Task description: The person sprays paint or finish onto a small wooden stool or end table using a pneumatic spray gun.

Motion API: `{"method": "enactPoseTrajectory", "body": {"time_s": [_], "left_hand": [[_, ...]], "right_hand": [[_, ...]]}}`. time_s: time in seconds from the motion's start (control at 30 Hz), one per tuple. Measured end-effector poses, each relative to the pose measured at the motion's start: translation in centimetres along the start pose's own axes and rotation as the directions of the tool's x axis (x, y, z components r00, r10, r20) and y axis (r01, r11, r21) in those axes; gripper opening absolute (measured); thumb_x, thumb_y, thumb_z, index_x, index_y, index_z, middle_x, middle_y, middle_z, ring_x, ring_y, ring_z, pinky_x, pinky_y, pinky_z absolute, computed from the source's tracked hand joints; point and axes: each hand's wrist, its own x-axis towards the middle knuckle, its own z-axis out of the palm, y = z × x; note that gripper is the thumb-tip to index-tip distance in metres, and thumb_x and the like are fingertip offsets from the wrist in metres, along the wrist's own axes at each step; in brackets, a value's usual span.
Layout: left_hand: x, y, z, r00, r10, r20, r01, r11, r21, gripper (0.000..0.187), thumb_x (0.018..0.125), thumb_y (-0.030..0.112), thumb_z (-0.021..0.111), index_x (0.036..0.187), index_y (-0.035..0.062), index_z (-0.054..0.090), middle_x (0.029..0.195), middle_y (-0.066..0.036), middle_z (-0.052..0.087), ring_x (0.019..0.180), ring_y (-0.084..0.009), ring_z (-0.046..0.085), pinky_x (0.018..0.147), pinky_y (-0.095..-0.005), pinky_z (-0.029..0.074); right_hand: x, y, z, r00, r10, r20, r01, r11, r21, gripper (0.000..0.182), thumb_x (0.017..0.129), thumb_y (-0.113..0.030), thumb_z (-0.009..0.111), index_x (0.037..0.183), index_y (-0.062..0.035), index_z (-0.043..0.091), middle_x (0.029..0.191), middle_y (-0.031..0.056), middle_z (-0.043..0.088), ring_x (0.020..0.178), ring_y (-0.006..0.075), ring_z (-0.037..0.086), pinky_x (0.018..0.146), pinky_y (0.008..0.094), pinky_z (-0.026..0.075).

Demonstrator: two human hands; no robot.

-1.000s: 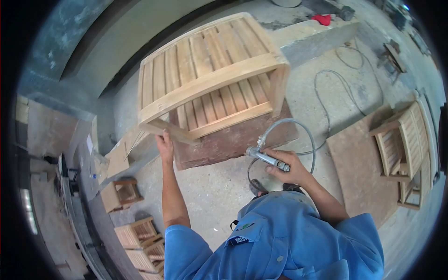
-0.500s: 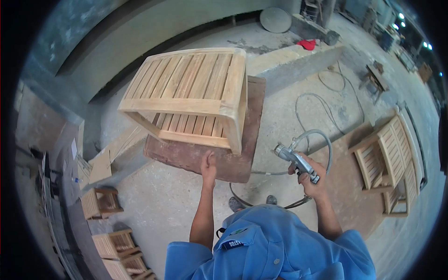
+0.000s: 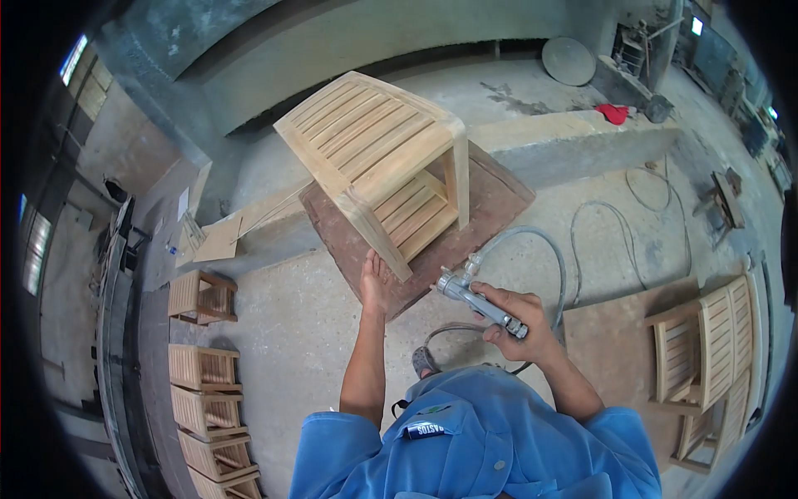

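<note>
A slatted wooden stool (image 3: 370, 137) with a lower slatted shelf stands on a reddish-brown board (image 3: 499, 183), one corner facing me. My left hand (image 3: 376, 283) is open, its fingers stretched out and overlapping the board's near edge, just left of the foot of the closest leg. In my right hand (image 3: 525, 326) is a metal spray gun (image 3: 478, 301), gripped by the handle. Its nozzle points up and left at the stool, a short way off the near leg. A grey hose (image 3: 555, 249) loops from the gun behind my right hand.
Several small slatted stools (image 3: 204, 366) line the floor at left. More slatted wooden furniture (image 3: 706, 349) stands on a brown sheet at right. Loose hose (image 3: 625, 241) lies on the concrete. Behind the board runs a low concrete ledge (image 3: 573, 158) with a red cloth (image 3: 613, 113).
The stool and its board have turned, bringing a corner leg towards me. My left hand has come up beside that leg. The spray gun has moved left, closer to the stool. The view has shifted.
</note>
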Motion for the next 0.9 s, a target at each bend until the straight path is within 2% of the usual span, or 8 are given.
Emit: {"method": "enactPoseTrajectory", "body": {"time_s": [0.1,0.3,0.37,0.4,0.47,0.6,0.8,0.9], "left_hand": [[0.4,-0.4,-1.2,0.999,0.030,-0.024,-0.030,1.000,-0.006,0.061,0.102,0.046,0.030,0.154,0.0141,0.023,0.161,-0.008,0.019,0.149,-0.0260,0.015,0.117,-0.0492,0.016],[1.3,1.8,-2.5,0.995,0.031,-0.090,-0.031,1.000,-0.002,0.062,0.101,0.045,0.033,0.153,0.0137,0.023,0.161,-0.008,0.019,0.149,-0.0260,0.014,0.116,-0.0533,0.017],[1.4,2.2,-2.8,0.989,0.018,-0.146,-0.010,0.998,0.055,0.062,0.099,0.045,0.030,0.154,0.0164,0.023,0.161,-0.008,0.019,0.149,-0.0276,0.012,0.114,-0.0609,0.007],[1.4,2.2,-2.9,0.990,0.013,-0.137,-0.006,0.998,0.057,0.062,0.099,0.045,0.030,0.154,0.0164,0.023,0.161,-0.008,0.019,0.149,-0.0276,0.012,0.114,-0.0609,0.007],[1.8,2.5,-3.2,0.979,0.038,-0.202,-0.020,0.996,0.089,0.063,0.100,0.044,0.036,0.153,0.0129,0.024,0.160,-0.009,0.022,0.148,-0.0293,0.015,0.115,-0.0542,0.018],[3.3,2.3,-4.7,0.985,0.048,-0.166,-0.033,0.996,0.088,0.066,0.098,0.048,0.035,0.154,0.0185,0.021,0.162,-0.010,0.016,0.149,-0.0279,0.012,0.114,-0.0597,0.007],[1.9,3.3,-4.2,0.970,0.025,-0.242,-0.005,0.996,0.086,0.068,0.097,0.049,0.036,0.154,0.0152,0.020,0.162,-0.010,0.016,0.149,-0.0297,0.012,0.114,-0.0606,0.011],[1.4,1.3,-6.1,0.962,-0.014,-0.274,0.057,0.987,0.149,0.069,0.096,0.048,0.039,0.153,0.0141,0.022,0.161,-0.009,0.019,0.148,-0.0300,0.014,0.112,-0.0619,0.014]], "right_hand": [[0.7,-0.3,0.2,1.000,-0.012,-0.025,0.012,0.999,0.032,0.058,0.082,-0.024,0.073,0.128,0.0063,0.056,0.086,0.0138,0.069,0.076,0.0211,0.070,0.072,0.0299,0.054],[1.0,0.6,0.5,0.994,-0.091,-0.058,0.092,0.996,0.021,0.051,0.084,-0.018,0.071,0.127,0.0065,0.057,0.084,0.0133,0.068,0.072,0.0183,0.067,0.069,0.0296,0.053],[-0.4,1.7,-1.0,0.979,0.038,-0.198,-0.034,0.999,0.022,0.057,0.074,0.001,0.069,0.130,0.0000,0.057,0.096,0.0175,0.069,0.079,0.0216,0.069,0.072,0.0301,0.052],[-0.9,1.7,-2.0,0.964,0.077,-0.255,-0.076,0.997,0.014,0.053,0.076,0.001,0.068,0.129,0.0012,0.058,0.086,0.0133,0.067,0.073,0.0153,0.065,0.070,0.0288,0.052],[-1.5,1.4,-4.0,0.937,0.063,-0.344,-0.075,0.997,-0.023,0.052,0.077,0.000,0.068,0.128,0.0017,0.058,0.083,0.0116,0.066,0.072,0.0142,0.064,0.069,0.0285,0.052],[-1.4,-0.7,-5.5,0.890,-0.017,-0.456,-0.066,0.984,-0.166,0.051,0.077,-0.002,0.068,0.127,0.0033,0.059,0.080,0.0107,0.065,0.069,0.0155,0.063,0.067,0.0291,0.052],[-0.9,-0.5,-5.1,0.946,-0.068,-0.317,-0.021,0.963,-0.270,0.052,0.074,-0.004,0.074,0.124,0.0024,0.060,0.082,0.0142,0.067,0.069,0.0208,0.066,0.067,0.0294,0.052],[-1.8,2.4,-3.9,0.946,0.068,-0.316,-0.136,0.971,-0.197,0.052,0.074,-0.007,0.077,0.123,0.0013,0.061,0.085,0.0169,0.068,0.070,0.0232,0.067,0.067,0.0299,0.052]]}}
